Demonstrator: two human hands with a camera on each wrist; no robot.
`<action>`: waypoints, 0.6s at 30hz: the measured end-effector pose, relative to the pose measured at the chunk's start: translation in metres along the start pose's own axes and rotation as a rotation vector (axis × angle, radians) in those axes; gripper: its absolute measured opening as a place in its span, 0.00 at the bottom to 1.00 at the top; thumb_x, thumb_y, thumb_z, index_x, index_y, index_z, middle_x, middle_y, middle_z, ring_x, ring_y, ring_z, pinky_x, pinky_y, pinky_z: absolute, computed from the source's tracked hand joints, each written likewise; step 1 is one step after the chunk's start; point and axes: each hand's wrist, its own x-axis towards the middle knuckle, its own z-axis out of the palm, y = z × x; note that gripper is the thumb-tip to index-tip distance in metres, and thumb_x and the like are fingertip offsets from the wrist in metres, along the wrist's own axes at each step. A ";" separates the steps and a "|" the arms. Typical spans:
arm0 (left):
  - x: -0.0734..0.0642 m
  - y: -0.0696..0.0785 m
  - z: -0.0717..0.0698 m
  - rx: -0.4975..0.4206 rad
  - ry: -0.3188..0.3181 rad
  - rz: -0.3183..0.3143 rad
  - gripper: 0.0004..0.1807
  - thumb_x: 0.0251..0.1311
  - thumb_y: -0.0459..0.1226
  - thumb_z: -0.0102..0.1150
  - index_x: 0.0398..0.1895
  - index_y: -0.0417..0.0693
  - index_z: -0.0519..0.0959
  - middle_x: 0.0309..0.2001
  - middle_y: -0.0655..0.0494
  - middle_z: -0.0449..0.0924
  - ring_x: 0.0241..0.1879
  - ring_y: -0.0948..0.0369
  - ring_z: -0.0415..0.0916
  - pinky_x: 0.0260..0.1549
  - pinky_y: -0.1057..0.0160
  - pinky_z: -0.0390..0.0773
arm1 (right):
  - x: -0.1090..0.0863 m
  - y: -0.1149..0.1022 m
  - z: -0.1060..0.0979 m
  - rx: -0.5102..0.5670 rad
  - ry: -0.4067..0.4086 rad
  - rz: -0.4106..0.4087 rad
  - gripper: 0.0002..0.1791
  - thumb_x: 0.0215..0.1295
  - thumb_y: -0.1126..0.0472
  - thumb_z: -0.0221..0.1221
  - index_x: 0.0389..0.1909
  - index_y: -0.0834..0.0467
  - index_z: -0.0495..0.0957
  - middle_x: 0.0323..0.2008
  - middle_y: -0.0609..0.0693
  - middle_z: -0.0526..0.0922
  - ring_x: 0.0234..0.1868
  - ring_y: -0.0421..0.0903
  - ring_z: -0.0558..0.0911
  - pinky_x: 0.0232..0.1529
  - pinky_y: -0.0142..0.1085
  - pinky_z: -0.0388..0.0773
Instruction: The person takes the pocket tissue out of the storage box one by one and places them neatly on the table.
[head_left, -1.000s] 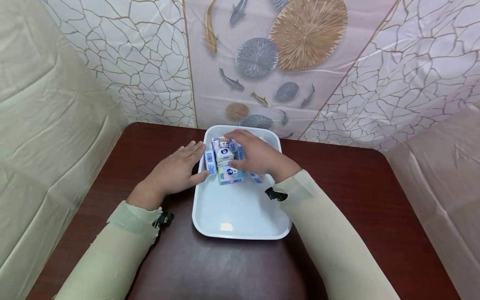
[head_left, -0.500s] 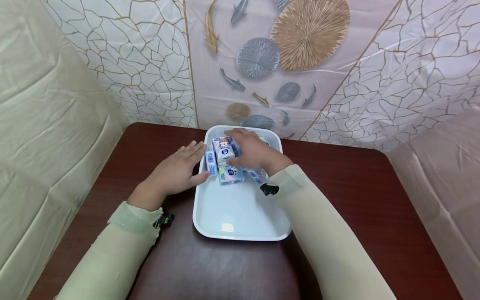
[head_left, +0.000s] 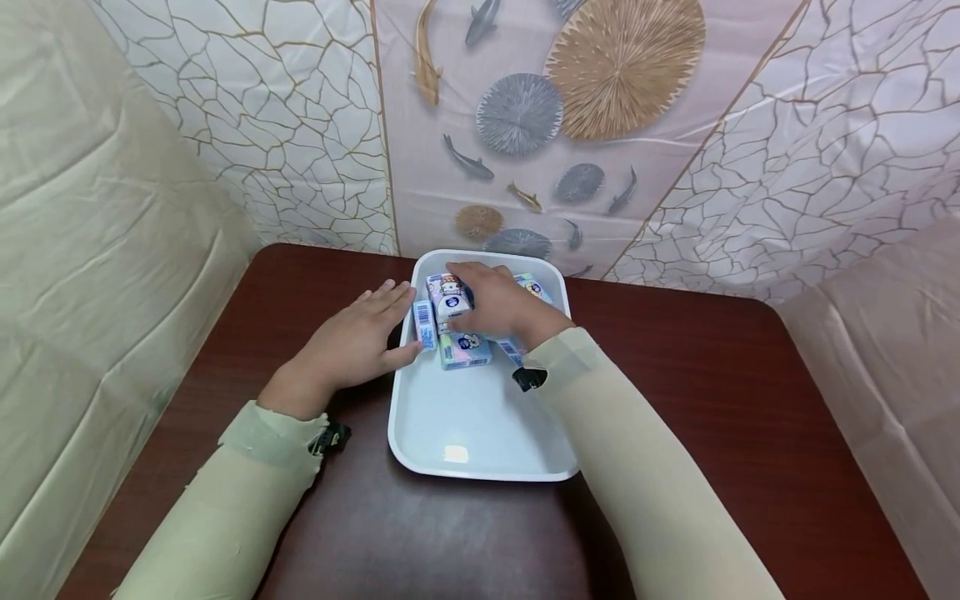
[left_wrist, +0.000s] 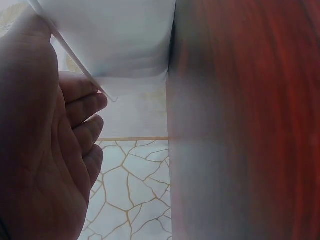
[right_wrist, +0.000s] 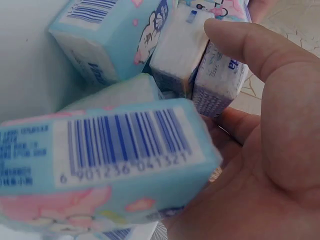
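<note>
Inside a white tray (head_left: 480, 433) lie several small tissue packs with cartoon prints. My right hand (head_left: 510, 307) spans one pack (head_left: 450, 293), the thumb at its near end and the fingers at its far end. The right wrist view has the thumb (right_wrist: 240, 42) on a white-ended pack (right_wrist: 180, 50), with a blue barcoded pack (right_wrist: 125, 145) in front of the palm. My left hand (head_left: 348, 350) rests at the tray's left rim, fingers extended, beside a narrow upright pack (head_left: 424, 325). The fingertips (left_wrist: 90, 107) meet the rim from outside.
Another pack (head_left: 465, 352) lies at the front of the group, and one more (head_left: 531, 286) sits by the tray's far right corner. The tray stands on a dark red-brown table (head_left: 690, 400). A patterned cloth (head_left: 300, 125) hangs behind the table.
My right hand has shifted slightly left over the packs, uncovering the pack in the far right corner. The left hand stays at the tray's rim.
</note>
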 end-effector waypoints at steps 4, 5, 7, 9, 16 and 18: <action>0.001 0.001 0.001 -0.002 -0.002 -0.004 0.49 0.73 0.68 0.45 0.86 0.49 0.52 0.85 0.52 0.50 0.86 0.53 0.42 0.84 0.46 0.48 | -0.001 0.002 0.001 -0.002 0.012 0.011 0.54 0.62 0.41 0.72 0.85 0.38 0.54 0.83 0.42 0.59 0.73 0.52 0.65 0.77 0.52 0.67; 0.001 0.001 0.002 -0.001 -0.003 -0.006 0.49 0.73 0.68 0.45 0.86 0.49 0.51 0.85 0.52 0.50 0.86 0.53 0.42 0.84 0.47 0.48 | -0.001 0.002 0.001 -0.002 0.014 0.014 0.54 0.62 0.41 0.73 0.84 0.38 0.54 0.82 0.42 0.60 0.73 0.52 0.65 0.76 0.52 0.68; 0.001 0.001 0.002 0.000 -0.008 -0.010 0.49 0.73 0.69 0.45 0.86 0.50 0.51 0.86 0.53 0.49 0.86 0.53 0.41 0.84 0.47 0.48 | -0.002 0.003 0.001 -0.004 0.017 0.018 0.53 0.62 0.41 0.73 0.84 0.37 0.55 0.82 0.42 0.61 0.73 0.51 0.65 0.76 0.52 0.68; 0.001 0.002 0.001 0.001 -0.011 -0.011 0.50 0.73 0.69 0.45 0.86 0.50 0.51 0.86 0.53 0.49 0.86 0.53 0.41 0.84 0.47 0.47 | -0.003 0.004 0.001 -0.006 0.018 0.018 0.53 0.62 0.41 0.73 0.84 0.37 0.56 0.81 0.42 0.62 0.73 0.51 0.65 0.76 0.53 0.69; 0.000 0.003 -0.001 -0.013 -0.017 -0.019 0.50 0.73 0.68 0.46 0.86 0.49 0.51 0.86 0.53 0.49 0.86 0.53 0.41 0.84 0.46 0.47 | -0.008 0.006 -0.005 0.011 0.024 0.001 0.52 0.61 0.41 0.74 0.83 0.38 0.58 0.81 0.43 0.62 0.76 0.52 0.65 0.78 0.52 0.66; -0.001 0.003 -0.001 -0.014 -0.020 -0.021 0.50 0.73 0.68 0.46 0.86 0.49 0.50 0.86 0.52 0.49 0.86 0.52 0.41 0.84 0.46 0.47 | -0.010 0.006 -0.006 0.032 0.024 0.002 0.51 0.61 0.42 0.74 0.82 0.38 0.58 0.81 0.43 0.62 0.76 0.51 0.65 0.78 0.52 0.67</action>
